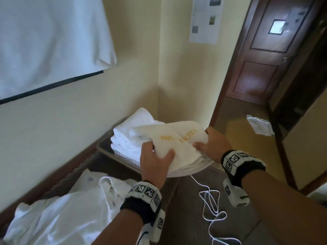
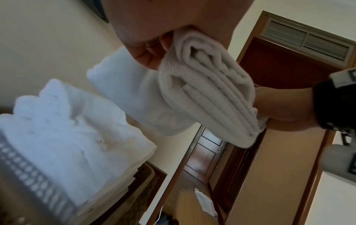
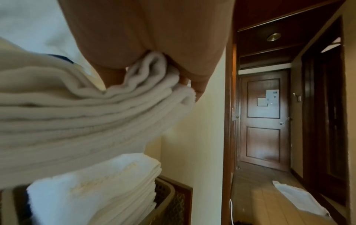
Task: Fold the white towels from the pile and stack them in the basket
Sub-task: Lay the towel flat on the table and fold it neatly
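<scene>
A folded white towel [image 1: 178, 138] with gold hotel lettering hangs just above the basket [image 1: 104, 147], held at both near corners. My left hand [image 1: 155, 156] grips its left end, thumb on top and fingers underneath. At the right end my right hand [image 1: 210, 145] does the same. The left wrist view shows the towel's layered edge [image 2: 208, 94] pinched in the hand. In the right wrist view the same layers [image 3: 86, 115] hover over the folded stack [image 3: 100, 190] in the basket. A pile of unfolded white towels [image 1: 58, 213] lies at the lower left.
The basket stands in a corner of cream walls. A white cord [image 1: 210, 206] loops on the dark floor near my right forearm. One white cloth [image 1: 260, 126] lies on the hallway floor before a wooden door [image 1: 265, 50]. White fabric [image 1: 44, 41] hangs at upper left.
</scene>
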Demonstrator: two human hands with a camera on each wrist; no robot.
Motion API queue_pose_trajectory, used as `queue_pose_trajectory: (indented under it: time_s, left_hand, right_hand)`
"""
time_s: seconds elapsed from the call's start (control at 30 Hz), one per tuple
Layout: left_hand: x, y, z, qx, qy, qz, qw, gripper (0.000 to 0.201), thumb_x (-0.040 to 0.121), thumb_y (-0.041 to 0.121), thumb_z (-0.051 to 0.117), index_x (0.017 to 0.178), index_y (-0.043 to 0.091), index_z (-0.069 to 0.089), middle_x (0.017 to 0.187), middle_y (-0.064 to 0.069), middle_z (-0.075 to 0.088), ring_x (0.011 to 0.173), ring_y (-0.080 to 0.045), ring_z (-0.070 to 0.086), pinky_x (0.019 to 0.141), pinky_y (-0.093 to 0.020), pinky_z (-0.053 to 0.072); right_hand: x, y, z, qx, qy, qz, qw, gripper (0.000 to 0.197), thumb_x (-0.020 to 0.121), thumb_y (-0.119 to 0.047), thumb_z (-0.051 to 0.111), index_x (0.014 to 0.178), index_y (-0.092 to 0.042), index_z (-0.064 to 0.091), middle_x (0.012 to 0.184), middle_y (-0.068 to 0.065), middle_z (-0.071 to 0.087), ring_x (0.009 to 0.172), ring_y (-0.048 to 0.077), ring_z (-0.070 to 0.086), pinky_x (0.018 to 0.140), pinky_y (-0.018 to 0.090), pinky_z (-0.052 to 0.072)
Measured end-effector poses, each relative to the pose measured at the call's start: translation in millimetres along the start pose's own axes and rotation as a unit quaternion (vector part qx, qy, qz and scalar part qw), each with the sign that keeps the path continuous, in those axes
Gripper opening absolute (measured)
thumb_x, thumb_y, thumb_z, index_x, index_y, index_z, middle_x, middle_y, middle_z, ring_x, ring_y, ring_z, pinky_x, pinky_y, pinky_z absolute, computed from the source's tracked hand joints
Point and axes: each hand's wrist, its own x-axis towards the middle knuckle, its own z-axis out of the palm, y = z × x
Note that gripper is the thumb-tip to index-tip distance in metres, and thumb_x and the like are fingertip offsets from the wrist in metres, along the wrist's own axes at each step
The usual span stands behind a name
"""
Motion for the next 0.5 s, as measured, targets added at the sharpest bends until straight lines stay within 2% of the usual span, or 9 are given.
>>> queue_pose_trajectory:
  time_s: [0.03,0.17,0.27,0.4,0.5]
  left_hand:
    - [16,0,8,-0.001,0.007,0.0,1.0,0.05,0.069,0.047,0.083,0.101,0.024,0.052,0.102,0.008,0.062,0.096,-0.014,0.062,0.081,-0.04,0.057]
    - [77,5,26,-0.002,0.047,0.002,0.999,0.047,0.075,0.038,0.085,0.101,0.021,0.05,0.1,0.008,0.059,0.097,-0.014,0.061,0.08,-0.035,0.055]
    - [120,2,25,-0.003,0.077,0.004,0.997,0.05,0.074,0.042,0.086,0.103,0.02,0.051,0.099,0.008,0.061,0.093,-0.011,0.062,0.082,-0.04,0.057]
    - [171,-8,19,0.029,0.119,-0.014,0.992,0.052,0.07,0.055,0.084,0.099,0.03,0.048,0.097,0.008,0.065,0.09,-0.014,0.066,0.081,-0.044,0.057]
    - [197,-22,18,0.038,0.123,-0.037,0.991,0.053,0.07,0.053,0.084,0.103,0.027,0.051,0.1,0.005,0.068,0.093,-0.017,0.068,0.083,-0.048,0.058]
  right_hand:
    - [22,-3,0,-0.002,0.002,-0.006,1.0,0.047,0.08,-0.045,0.075,0.105,-0.016,0.048,0.099,0.003,0.059,0.085,0.024,0.054,0.071,0.032,0.039]
    - [103,-18,4,0.01,0.0,-0.035,0.999,0.043,0.081,-0.042,0.075,0.103,-0.018,0.047,0.098,0.001,0.058,0.089,0.026,0.058,0.071,0.032,0.042]
    - [157,-33,12,0.026,-0.016,-0.071,0.997,0.046,0.082,-0.04,0.075,0.11,-0.015,0.049,0.107,0.006,0.06,0.097,0.029,0.059,0.08,0.037,0.048]
    - [234,-63,29,0.016,-0.043,-0.145,0.988,0.052,0.082,-0.042,0.075,0.117,-0.013,0.05,0.114,0.009,0.06,0.103,0.031,0.058,0.08,0.034,0.042]
    - [284,-81,45,0.015,-0.057,-0.187,0.981,0.056,0.081,-0.042,0.075,0.121,-0.012,0.051,0.119,0.011,0.06,0.108,0.032,0.058,0.085,0.035,0.042]
